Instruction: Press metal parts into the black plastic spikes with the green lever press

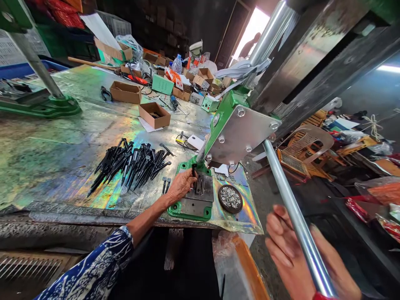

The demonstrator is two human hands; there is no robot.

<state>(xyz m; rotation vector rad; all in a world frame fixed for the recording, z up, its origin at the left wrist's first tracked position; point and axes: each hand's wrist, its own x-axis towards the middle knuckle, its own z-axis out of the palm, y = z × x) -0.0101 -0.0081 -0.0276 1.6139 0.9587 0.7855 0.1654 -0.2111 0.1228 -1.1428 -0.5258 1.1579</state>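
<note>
My left hand (183, 185) pinches a small black part (194, 170) over the metal plate (196, 207) on the green press base (207, 213). Beside the long steel lever (289, 200) is my right hand (296, 254), its fingers curved and apart, not wrapped round the bar. A pile of black pen-like parts (133, 164) lies on the table left of the press. Two similar pieces (166, 184) lie close to my left hand. Right of the base, a round dark dish (230, 198) holds many tiny silvery pieces.
The green press head (237, 133) hangs above the base. Small cardboard boxes (154, 115), pliers (106, 93) and clutter stand farther back. Another green stand (40, 106) is at far left. The table's front edge (125, 217) runs just before my lap. A chair (309, 141) stands at right.
</note>
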